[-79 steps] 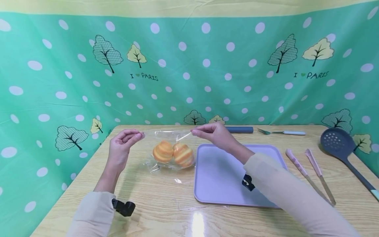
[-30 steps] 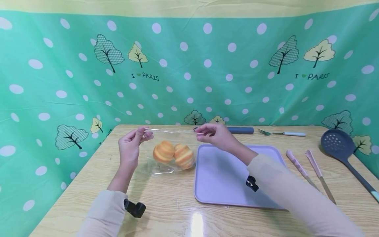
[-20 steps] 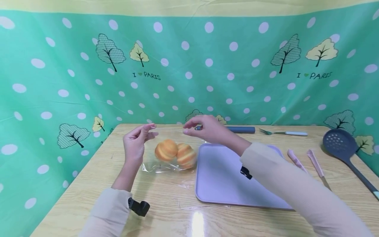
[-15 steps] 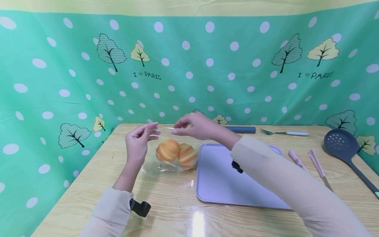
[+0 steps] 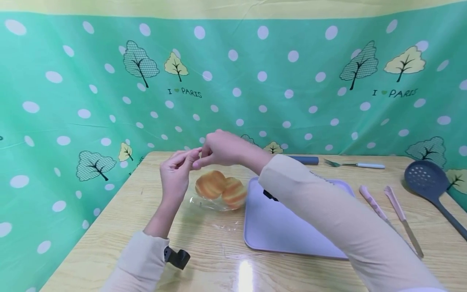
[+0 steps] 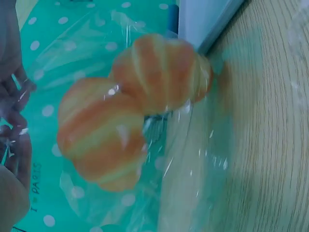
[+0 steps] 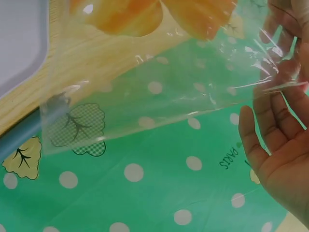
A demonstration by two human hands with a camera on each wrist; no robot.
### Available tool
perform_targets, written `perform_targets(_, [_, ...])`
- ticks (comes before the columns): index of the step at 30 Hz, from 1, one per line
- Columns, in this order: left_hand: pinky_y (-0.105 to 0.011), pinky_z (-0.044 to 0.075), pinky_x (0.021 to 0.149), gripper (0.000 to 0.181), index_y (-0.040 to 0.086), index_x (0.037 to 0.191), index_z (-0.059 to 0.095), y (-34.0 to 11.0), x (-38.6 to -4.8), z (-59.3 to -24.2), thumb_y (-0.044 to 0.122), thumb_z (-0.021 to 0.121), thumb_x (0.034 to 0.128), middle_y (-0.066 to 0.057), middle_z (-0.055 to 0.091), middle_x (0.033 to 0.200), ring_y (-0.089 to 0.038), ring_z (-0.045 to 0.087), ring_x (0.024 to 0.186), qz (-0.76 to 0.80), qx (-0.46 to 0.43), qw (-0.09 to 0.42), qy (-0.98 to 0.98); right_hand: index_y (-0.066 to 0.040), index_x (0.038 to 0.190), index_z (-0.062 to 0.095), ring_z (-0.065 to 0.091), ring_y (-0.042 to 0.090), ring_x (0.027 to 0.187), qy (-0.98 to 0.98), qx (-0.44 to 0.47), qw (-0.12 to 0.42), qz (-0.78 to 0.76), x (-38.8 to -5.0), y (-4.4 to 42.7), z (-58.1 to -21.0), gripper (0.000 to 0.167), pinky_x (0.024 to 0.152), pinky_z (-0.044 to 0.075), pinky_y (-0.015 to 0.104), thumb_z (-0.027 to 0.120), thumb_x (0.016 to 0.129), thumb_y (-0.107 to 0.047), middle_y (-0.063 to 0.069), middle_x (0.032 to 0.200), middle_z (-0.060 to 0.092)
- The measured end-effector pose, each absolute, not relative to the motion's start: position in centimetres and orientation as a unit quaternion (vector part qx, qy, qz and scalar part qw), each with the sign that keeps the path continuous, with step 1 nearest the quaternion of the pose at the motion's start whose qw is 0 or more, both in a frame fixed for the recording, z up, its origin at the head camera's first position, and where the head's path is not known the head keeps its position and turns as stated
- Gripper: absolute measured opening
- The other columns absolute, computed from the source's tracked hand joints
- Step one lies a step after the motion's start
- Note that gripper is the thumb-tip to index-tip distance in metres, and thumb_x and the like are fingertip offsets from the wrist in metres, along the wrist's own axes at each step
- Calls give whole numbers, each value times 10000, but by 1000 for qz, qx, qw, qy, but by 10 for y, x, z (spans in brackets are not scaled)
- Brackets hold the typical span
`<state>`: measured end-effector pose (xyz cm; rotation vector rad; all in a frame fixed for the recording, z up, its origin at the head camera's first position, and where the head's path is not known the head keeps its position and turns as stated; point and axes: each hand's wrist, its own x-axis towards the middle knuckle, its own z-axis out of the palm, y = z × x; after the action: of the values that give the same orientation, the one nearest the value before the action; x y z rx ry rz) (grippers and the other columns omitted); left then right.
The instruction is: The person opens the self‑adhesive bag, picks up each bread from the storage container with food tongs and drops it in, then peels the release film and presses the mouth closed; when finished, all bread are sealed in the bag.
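Two rounded, orange-striped bread rolls, one on the left [image 5: 211, 184] and one on the right [image 5: 234, 193], sit side by side inside a clear plastic bag [image 7: 125, 104]. My left hand [image 5: 176, 170] pinches the bag's top edge near its left corner. Against those fingertips, my right hand [image 5: 224, 149] pinches the same edge, its arm reaching across above the tray. The rest of the top edge runs free on the right, as the right wrist view shows. Overlapping fingers hide the exact grip. I cannot tell whether the bag's bottom touches the table.
A lilac tray [image 5: 284, 231] lies right of the bag on the wooden table [image 5: 204, 259]. Behind it are a dark blue cylinder [image 5: 307, 160] and a fork [image 5: 359, 165]. Two pink-handled knives [image 5: 395, 202] and a slotted ladle [image 5: 426, 180] lie farther right.
My right hand has moved left along the bag's top edge until it meets my left hand. The left hand has shifted slightly right and up. The rolls remain in the bag.
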<state>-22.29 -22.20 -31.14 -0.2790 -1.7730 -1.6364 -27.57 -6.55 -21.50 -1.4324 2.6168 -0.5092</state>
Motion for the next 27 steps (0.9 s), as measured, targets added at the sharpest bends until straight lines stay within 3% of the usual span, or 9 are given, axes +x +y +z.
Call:
perform_targets(3, [-174,561,667,165,-114,1021,745,-219,-223,-310,24,699,945,81,685,773,-66,629,739,-618,-106,364,-689,-130,597,681,357,43,476,860,-486,47,-149,-275,-66,-216,457,575,303,205,713,960,-405,-91,471,424])
perform_targets(6, [-170,550,644,168,-109,999,750,-217,-221,-307,43,700,949,87,682,751,-71,625,705,-609,-107,369,-694,-125,568,682,463,67,503,851,-503,44,-147,-277,-64,-218,480,841,390,279,702,974,-379,-95,490,545])
perform_targets(8, [-177,554,638,173,-115,988,747,-216,-220,-304,47,701,950,78,677,742,-74,631,680,-610,-108,368,-693,-117,580,708,531,92,526,847,-508,49,-153,-279,-62,-219,476,1079,318,349,687,987,-364,-80,525,619])
perform_targets(10, [-182,555,637,181,-127,978,740,-217,-219,-302,47,699,952,65,668,724,-75,627,652,-616,-107,368,-688,-123,613,739,561,106,537,844,-507,60,-163,-280,-58,-220,450,1206,217,382,679,994,-354,-61,558,654])
perform_targets(13, [-194,564,639,183,-145,961,732,-220,-218,-298,35,700,949,36,658,703,-81,621,614,-633,-111,370,-671,-134,675,774,593,113,540,846,-498,86,-171,-281,-51,-223,409,1078,426,306,666,1002,-353,-52,577,667])
perform_targets(15, [-196,565,633,172,-138,947,739,-223,-218,-296,30,703,946,21,656,691,-81,612,602,-645,-115,368,-660,-147,736,803,610,110,558,850,-486,104,-172,-281,-45,-225,369,786,528,230,669,995,-374,-65,593,675])
perform_targets(17, [-198,569,628,156,-127,940,748,-226,-218,-295,23,705,943,11,659,690,-83,609,592,-654,-121,364,-652,-136,785,813,634,105,573,852,-479,120,-174,-280,-39,-228,354,538,468,223,668,993,-382,-68,623,695])
perform_targets(23, [-181,549,606,152,-102,929,766,-238,-217,-291,43,719,936,7,664,667,-87,589,568,-659,-112,371,-645,-115,787,806,649,104,559,855,-474,139,-158,-278,-20,-243,376,616,538,235,660,990,-396,-27,620,706])
perform_targets(27, [-179,543,587,148,-95,911,772,-248,-216,-289,44,725,930,-2,671,654,-87,582,545,-668,-102,385,-629,-147,759,807,623,118,523,862,-464,141,-145,-279,-6,-255,394,585,516,236,644,992,-420,-77,547,656])
